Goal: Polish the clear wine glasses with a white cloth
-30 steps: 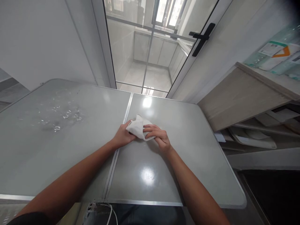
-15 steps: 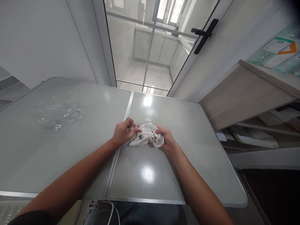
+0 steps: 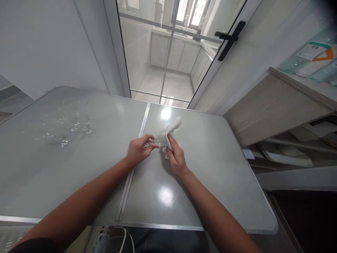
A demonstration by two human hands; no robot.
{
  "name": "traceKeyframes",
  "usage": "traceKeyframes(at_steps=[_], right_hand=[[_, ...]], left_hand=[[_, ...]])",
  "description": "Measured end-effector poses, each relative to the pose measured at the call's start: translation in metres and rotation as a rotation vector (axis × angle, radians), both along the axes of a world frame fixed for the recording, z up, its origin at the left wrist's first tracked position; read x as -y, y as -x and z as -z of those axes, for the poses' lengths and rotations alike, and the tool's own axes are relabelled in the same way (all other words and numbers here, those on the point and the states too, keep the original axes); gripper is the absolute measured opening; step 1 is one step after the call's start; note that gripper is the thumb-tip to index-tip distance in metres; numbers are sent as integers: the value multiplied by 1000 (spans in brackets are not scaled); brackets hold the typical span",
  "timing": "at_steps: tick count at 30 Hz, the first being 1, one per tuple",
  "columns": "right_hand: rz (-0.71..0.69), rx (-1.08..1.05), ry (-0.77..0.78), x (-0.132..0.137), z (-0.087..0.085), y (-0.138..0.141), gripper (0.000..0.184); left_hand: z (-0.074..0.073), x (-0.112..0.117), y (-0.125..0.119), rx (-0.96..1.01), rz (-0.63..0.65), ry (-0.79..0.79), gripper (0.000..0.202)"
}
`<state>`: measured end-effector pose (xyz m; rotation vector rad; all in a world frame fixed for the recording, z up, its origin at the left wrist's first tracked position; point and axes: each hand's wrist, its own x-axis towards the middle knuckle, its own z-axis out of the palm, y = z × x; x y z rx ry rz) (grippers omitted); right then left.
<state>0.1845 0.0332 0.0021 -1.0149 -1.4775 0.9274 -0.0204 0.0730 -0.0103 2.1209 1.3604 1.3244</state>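
Observation:
My left hand (image 3: 138, 151) is closed in a pinch on a small clear glass piece (image 3: 156, 141) at the middle of the grey table (image 3: 216, 168), beside its centre seam. My right hand (image 3: 176, 157) is closed on a white cloth (image 3: 172, 127) and presses it against the right side of the glass piece. The cloth's free end sticks up and away from me. How far the cloth wraps the glass is hard to make out.
Several clear glass items (image 3: 71, 128) lie grouped on the table's left half. A glass door (image 3: 163, 52) with a black handle (image 3: 229, 37) stands behind the table. A wooden shelf unit (image 3: 279, 109) with papers is at the right.
The cloth, bunched between both hands half a second ago, now sits in my right hand alone, its end raised. My left hand's pinch on the glass piece is exposed.

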Motion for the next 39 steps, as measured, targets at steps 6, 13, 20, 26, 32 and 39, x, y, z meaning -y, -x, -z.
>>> traceKeyframes(at_steps=[6,13,20,26,32,39], right_hand=[[3,-26,101,-5,11,-3,51],[131,-139,104,-15,3,-13,36],[341,-360,75,-23,3,-17,28],[339,-252,36,-27,6,-21,36],[184,490,-449,-10,-8,-15,36],[-140,964,-393,-1,-21,5,56]], left_hand=[[-3,-1,1,70,32,23,28],[-7,-1,0,129,130,112,28],[-12,0,0,-65,276,124,27],[-11,-1,1,-97,196,279,21],[-13,2,0,-220,77,229,14],[-7,7,-2,-368,96,7,15]])
